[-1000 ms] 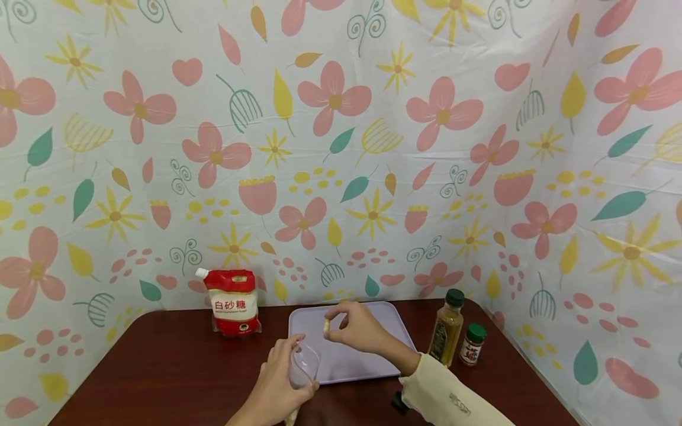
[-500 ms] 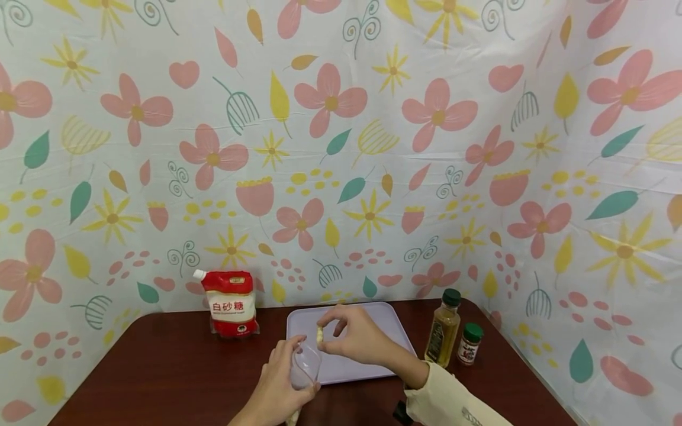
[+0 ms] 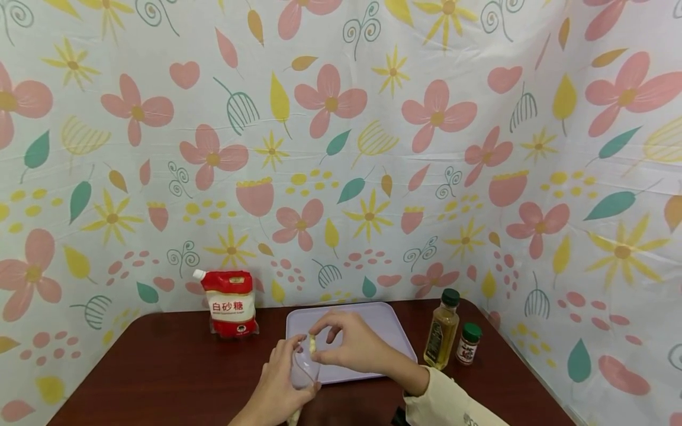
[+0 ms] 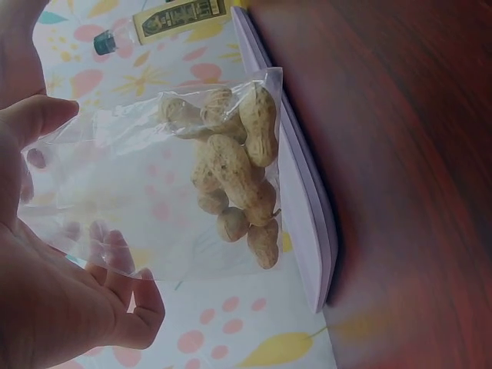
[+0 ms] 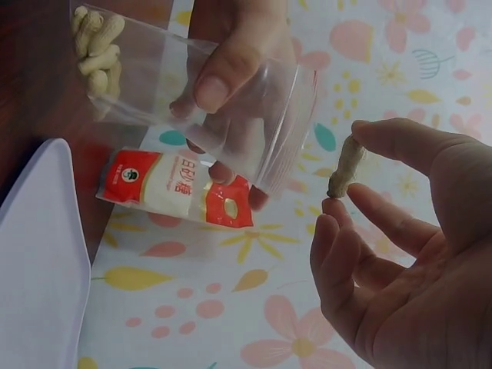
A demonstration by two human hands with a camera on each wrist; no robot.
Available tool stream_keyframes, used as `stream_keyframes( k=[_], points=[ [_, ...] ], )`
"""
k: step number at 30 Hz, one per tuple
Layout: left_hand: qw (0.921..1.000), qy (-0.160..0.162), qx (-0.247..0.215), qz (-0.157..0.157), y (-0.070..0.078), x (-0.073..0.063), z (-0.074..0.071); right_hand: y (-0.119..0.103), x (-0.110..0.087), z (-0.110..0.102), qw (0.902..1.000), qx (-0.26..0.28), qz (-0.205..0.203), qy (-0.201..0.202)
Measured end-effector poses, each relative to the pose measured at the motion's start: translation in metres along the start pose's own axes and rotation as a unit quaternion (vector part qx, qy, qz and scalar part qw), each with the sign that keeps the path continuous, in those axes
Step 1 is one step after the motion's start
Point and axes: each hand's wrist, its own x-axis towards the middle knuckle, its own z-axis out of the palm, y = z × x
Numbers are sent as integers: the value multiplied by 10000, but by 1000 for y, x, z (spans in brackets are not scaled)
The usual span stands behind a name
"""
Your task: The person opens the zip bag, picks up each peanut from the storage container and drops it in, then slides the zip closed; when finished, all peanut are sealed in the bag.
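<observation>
My left hand (image 3: pixel 277 378) grips a clear zip bag (image 4: pixel 146 184) near its top, thumb on one side and fingers on the other. Several unshelled peanuts (image 4: pixel 234 173) lie bunched at the bottom of the bag, which hangs above the table. In the right wrist view the bag's mouth faces my right hand (image 5: pixel 415 231). That hand pinches a single peanut (image 5: pixel 348 167) between thumb and fingertips, just outside the bag's opening. From the head view, the held peanut is close beside the bag's top edge, and most of the bag's contents are hidden.
Behind the hands a pale purple tray (image 3: pixel 386 331) lies on the dark red table (image 3: pixel 160 367). A red and white sugar pouch (image 3: pixel 231 305) stands at the back left. An oil bottle (image 3: pixel 442 331) and a small green-capped jar (image 3: pixel 469 343) stand right of the tray.
My right hand has moved left with the peanut, from over the tray to beside the bag's mouth. The left hand and bag have stayed nearly in place.
</observation>
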Motion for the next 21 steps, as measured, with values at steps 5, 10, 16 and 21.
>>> stream_keyframes(
  k=[5,10,16,21],
  points=[
    [10000,67,-23,48,0,0,-1,-1,-2,2,10000,49,-74,17],
    [9999,94,-70,53,1,0,-1,-3,-5,3,9996,131,-242,51],
    [9999,107,-89,-33,3,-1,-2,-3,-8,7,9991,221,-315,161],
    [9988,437,-90,-178,5,-2,-2,-2,-11,12,9990,126,-311,290]
  ],
)
